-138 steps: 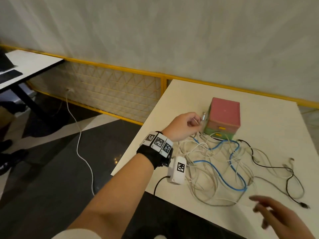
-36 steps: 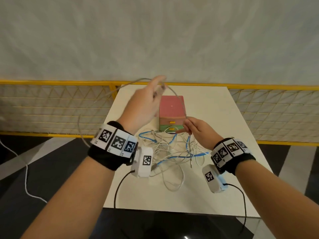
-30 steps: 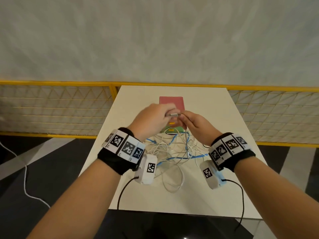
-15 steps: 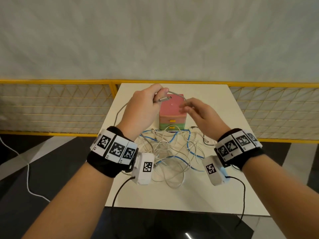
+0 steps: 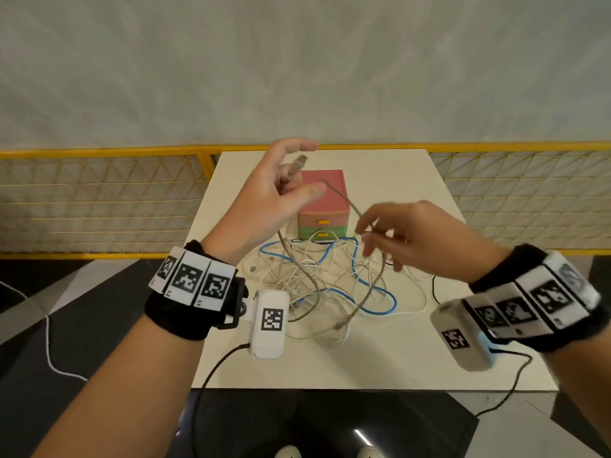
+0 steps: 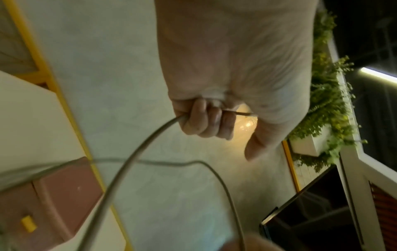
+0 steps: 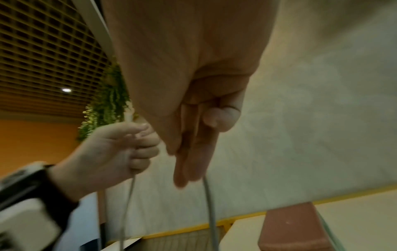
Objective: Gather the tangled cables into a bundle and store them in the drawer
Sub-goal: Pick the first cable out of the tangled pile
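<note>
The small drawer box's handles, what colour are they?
Yellow handles, clearest in the head view.

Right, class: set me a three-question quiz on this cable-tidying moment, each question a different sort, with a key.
1. True or false: both drawers of the small drawer box are shut.
2. Which cable does the left hand grip? A) the blue cable B) the grey cable C) the black cable
3. Fill in: the grey cable runs from the left hand across to the ____ hand.

Key:
1. True; both yellow handles sit flush with the fronts.
2. B; its plug end sticks up by the fingers, while the blue cable lies in the tangle on the table.
3. Right; the right hand holds it at its fingers.
</note>
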The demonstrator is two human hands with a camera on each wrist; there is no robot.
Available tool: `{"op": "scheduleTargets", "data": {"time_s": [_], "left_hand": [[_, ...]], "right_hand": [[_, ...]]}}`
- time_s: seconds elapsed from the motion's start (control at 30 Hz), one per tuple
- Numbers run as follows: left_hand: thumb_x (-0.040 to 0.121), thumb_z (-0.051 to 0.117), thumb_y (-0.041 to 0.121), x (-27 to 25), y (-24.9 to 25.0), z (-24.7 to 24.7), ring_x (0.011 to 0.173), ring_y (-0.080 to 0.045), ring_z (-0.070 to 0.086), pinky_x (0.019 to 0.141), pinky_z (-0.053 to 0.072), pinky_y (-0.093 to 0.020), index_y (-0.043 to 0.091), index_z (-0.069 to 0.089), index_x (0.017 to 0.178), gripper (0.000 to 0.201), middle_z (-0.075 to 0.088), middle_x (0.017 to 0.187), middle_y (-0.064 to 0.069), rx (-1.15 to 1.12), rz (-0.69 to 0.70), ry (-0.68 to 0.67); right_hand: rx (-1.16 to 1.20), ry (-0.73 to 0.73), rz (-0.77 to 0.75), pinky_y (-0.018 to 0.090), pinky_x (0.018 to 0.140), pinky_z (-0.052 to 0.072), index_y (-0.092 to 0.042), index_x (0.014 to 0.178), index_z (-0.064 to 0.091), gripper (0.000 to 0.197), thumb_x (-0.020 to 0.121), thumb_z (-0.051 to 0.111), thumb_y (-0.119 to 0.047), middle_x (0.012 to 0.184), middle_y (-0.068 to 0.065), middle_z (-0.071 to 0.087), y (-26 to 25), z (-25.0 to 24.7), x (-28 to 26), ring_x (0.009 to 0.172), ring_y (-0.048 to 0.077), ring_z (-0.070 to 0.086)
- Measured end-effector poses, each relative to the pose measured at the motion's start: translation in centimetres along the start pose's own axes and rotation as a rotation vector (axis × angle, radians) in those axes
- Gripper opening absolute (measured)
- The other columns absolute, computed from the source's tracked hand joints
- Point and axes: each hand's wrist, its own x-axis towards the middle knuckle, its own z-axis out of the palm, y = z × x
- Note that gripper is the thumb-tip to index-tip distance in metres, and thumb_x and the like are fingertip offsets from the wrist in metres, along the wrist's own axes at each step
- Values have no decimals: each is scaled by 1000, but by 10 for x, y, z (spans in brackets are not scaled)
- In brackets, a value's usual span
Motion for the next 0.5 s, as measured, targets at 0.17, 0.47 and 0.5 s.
{"op": "scheduleTargets", "data": {"time_s": [0.17,0.47,0.5], "left_hand": [[102,32,31,-1,13,-2,57,-15,31,54,31,-25,11,66,83,44,29,61,3,-100,-44,-111],[107,21,33,-10,38,34,124,-28,53,103,40,-34,22,67,121,49,61,127,1,71,64,-385],[106,23,34,-9,37,38,124,-25,54,101,43,-38,23,67,121,48,62,125,2,80,43,-390]], "right_hand": [[-52,-397,-78,13,60,46,-28,84,69,33,90,48,-52,73,-19,70,-36,-9,-34,57,2,64],[287,-31,-56,19,85,48,-10,111,60,29,98,43,-29,104,-1,66,-35,10,-16,96,7,63],[374,-34,-41,17,82,49,-3,108,60,26,99,42,-21,101,4,67,-37,15,-13,92,6,64]]}}
